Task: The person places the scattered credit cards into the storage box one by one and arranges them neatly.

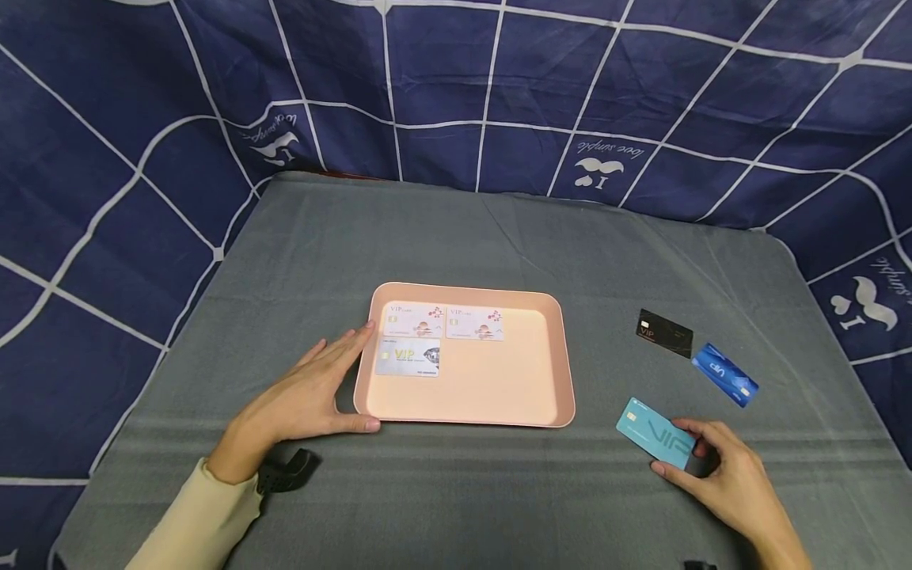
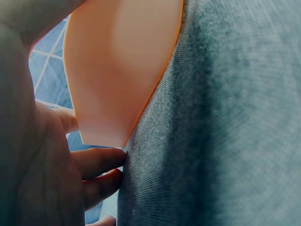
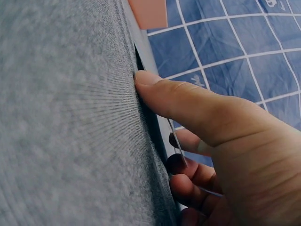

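Note:
A pink tray (image 1: 509,356) lies in the middle of the grey cloth, with two pale pink cards (image 1: 416,320) side by side in its upper left and a silver card (image 1: 408,357) below the left one. My left hand (image 1: 306,400) rests against the tray's left side, fingers straight along the rim and thumb at the near left corner; the left wrist view shows the tray wall (image 2: 108,94) between thumb and fingers. On the right, my right hand (image 1: 734,471) pinches a teal VIP card (image 1: 651,427) by its right end, thumb on the near edge. The right wrist view sees this card edge-on.
To the right of the tray lie a black card (image 1: 665,333) and, touching or close to its corner, a blue card (image 1: 725,374). A dark strap (image 1: 288,473) hangs under my left wrist. A blue checked cloth (image 1: 442,87) rises behind the table.

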`<state>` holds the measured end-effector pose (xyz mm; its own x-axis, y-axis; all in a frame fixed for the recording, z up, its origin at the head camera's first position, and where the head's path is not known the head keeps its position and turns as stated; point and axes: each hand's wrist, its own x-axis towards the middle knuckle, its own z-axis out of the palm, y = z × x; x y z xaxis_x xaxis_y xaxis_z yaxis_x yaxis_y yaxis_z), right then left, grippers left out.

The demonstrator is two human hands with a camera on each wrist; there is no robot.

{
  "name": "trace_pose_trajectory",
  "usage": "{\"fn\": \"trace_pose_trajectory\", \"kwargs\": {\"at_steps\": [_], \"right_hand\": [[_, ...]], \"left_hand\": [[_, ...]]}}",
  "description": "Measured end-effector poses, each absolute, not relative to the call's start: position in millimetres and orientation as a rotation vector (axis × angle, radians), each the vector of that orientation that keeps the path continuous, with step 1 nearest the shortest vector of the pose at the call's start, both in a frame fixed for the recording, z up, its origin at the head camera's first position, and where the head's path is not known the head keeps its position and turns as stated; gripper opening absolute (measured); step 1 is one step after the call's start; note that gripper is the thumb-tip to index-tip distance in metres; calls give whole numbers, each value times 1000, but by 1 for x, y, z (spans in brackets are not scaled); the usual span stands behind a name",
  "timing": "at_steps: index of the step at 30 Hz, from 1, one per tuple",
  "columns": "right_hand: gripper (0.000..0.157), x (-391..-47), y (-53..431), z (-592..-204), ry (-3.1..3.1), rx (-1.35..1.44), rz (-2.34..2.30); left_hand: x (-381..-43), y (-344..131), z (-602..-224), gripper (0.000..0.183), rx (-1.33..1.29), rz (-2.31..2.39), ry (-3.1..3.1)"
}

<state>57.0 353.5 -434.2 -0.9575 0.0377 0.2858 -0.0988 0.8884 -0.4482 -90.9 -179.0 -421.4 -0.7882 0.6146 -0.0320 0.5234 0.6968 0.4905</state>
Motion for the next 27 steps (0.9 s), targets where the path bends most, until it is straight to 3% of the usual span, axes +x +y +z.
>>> {"fn": "trace_pose_trajectory", "kwargs": {"at_steps": [27], "right_hand": [[59, 57, 347, -426, -2668, 63, 737]], "left_hand": [[-91, -179, -420, 123, 903, 691, 2710]]}}
